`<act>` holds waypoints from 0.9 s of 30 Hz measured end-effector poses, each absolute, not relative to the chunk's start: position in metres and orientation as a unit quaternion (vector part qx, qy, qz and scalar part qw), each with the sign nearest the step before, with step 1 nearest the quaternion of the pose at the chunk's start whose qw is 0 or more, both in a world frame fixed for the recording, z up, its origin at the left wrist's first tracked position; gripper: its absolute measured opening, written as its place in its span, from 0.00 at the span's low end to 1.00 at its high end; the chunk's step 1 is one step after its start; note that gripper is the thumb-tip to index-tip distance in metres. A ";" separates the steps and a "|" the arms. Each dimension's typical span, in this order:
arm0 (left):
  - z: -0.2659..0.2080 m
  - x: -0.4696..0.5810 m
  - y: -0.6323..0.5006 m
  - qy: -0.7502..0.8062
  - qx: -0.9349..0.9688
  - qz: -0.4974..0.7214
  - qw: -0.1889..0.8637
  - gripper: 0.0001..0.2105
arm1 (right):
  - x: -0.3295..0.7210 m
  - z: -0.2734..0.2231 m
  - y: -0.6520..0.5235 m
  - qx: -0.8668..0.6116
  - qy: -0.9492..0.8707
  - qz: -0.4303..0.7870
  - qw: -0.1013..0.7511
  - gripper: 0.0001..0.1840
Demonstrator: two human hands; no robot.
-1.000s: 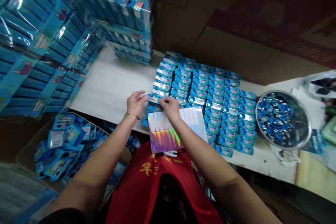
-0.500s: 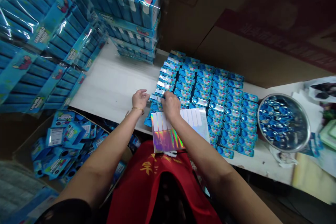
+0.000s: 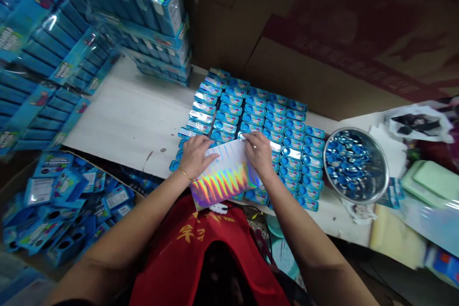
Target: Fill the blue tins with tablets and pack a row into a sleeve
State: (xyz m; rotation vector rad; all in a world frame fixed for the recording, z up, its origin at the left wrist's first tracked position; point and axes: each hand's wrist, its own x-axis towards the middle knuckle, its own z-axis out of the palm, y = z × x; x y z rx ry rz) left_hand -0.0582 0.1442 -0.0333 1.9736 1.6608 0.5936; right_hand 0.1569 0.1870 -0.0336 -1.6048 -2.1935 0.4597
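A shiny holographic sticker sheet (image 3: pixel 224 172) lies tilted over the near rows of small blue cases (image 3: pixel 229 107). Its upper part is whitish with pale label shapes; the lower part gleams in rainbow colours. My left hand (image 3: pixel 195 155), a thin bracelet at its wrist, closes on the sheet's left edge with the thumb over the front. At the upper right corner, the fingers of my right hand (image 3: pixel 258 154) pinch the sheet. Whether a single label is between those fingertips I cannot make out. Shiny strips cover the cases in the leftmost column.
A steel bowl (image 3: pixel 383 167) of small blue and silver pieces stands right of the cases. Wrapped stacks of blue boxes (image 3: pixel 168 9) rise at the back left. Below them is a carton of loose blue boxes (image 3: pixel 71 186). A large brown carton (image 3: pixel 304 67) stands behind the table.
Both hands have left the left-hand column of cases and come onto the sheet. The sheet has turned and its right side is raised. The view has swung right.
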 end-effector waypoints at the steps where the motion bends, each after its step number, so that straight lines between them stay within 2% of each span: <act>1: -0.033 -0.042 0.145 0.608 0.730 0.195 0.245 0.18 | 0.175 -0.034 0.190 -0.565 -0.784 0.168 0.195 0.16; 4: -0.042 -0.004 0.153 0.642 0.716 0.153 0.229 0.18 | 0.207 -0.038 0.203 -0.526 -0.816 0.179 0.160 0.17; 9: -0.051 0.026 0.162 0.684 0.690 0.130 0.197 0.09 | 0.220 -0.045 0.230 -0.485 -0.855 0.168 0.083 0.18; 14: -0.048 0.050 0.173 0.691 0.686 0.139 0.181 0.18 | 0.227 -0.046 0.254 -0.422 -0.891 0.164 0.043 0.18; 17: -0.052 0.064 0.182 0.718 0.652 0.151 0.190 0.13 | 0.232 -0.048 0.259 -0.389 -0.907 0.158 0.045 0.14; 20: -0.057 0.071 0.186 0.739 0.621 0.176 0.194 0.08 | 0.240 -0.053 0.255 -0.380 -0.914 0.133 0.054 0.15; 23: -0.060 0.074 0.184 0.743 0.612 0.197 0.186 0.08 | 0.250 -0.058 0.247 -0.366 -0.922 0.115 0.046 0.15; 27: -0.062 0.074 0.181 0.737 0.617 0.214 0.177 0.08 | 0.252 -0.055 0.243 -0.367 -0.918 0.120 0.092 0.14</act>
